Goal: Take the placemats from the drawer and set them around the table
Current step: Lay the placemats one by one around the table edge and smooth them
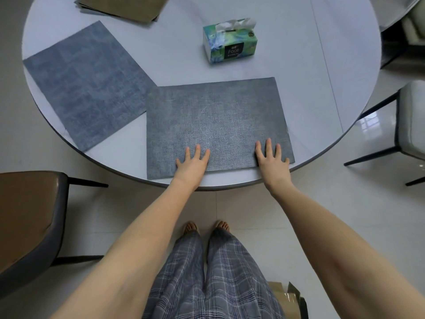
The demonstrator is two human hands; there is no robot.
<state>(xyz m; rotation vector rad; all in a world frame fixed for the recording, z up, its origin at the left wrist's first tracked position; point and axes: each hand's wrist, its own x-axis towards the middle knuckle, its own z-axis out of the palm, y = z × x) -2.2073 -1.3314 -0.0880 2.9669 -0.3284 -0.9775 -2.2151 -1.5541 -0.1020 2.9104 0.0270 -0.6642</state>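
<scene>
- Placemat (216,120) lies flat under both hands at the round table's (299,54) near edge.
- Left hand (193,163) and right hand (272,161): fingers spread, pressing down.
- Second placemat (85,86) lies just left of them.

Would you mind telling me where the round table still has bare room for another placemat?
The widest bare patch of the round white table lies right of the green tissue box, reaching the far right rim. The near-left side is crowded: the blue-grey placemat meets the grey placemat under both hands, and brown mats fill the far left.
</scene>
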